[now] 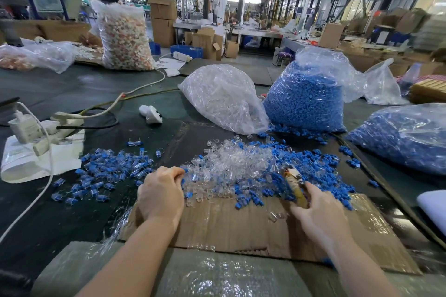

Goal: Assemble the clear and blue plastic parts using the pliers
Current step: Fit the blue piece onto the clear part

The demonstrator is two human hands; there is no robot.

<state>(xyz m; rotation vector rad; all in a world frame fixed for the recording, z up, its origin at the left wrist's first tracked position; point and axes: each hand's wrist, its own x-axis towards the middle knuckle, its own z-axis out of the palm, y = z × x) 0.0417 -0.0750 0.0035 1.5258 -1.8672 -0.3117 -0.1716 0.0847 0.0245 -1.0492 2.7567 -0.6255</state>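
Nearest to the person, on the near edge of the tabletop (72,94), lies a flat sheet of cardboard (229,226), and both hands work over its far edge. The left hand (161,194) has its fingers curled down into the near side of the pile of clear parts (229,161); whether it already pinches one piece cannot be told, because the fingertips are hidden. The right hand (318,210) grips the yellowish handles of the pliers (293,182), whose head points away to the far left and is blurred, so it is not clear if the tool is open or closed.

Just behind the hands, loose blue parts (321,164) lie mixed with the clear ones on the right. To the left is a separate heap of pieces that look already assembled (108,169), blue inside clear.

It seems the step in hand is picking up the next parts. The next move probably calls for one clear and one blue piece to be brought together and pressed with the pliers, with care that only one piece is taken.

Farther away stand a bag of clear parts (222,99) and a bag of blue parts (306,96), and on the far left a power strip (66,119).
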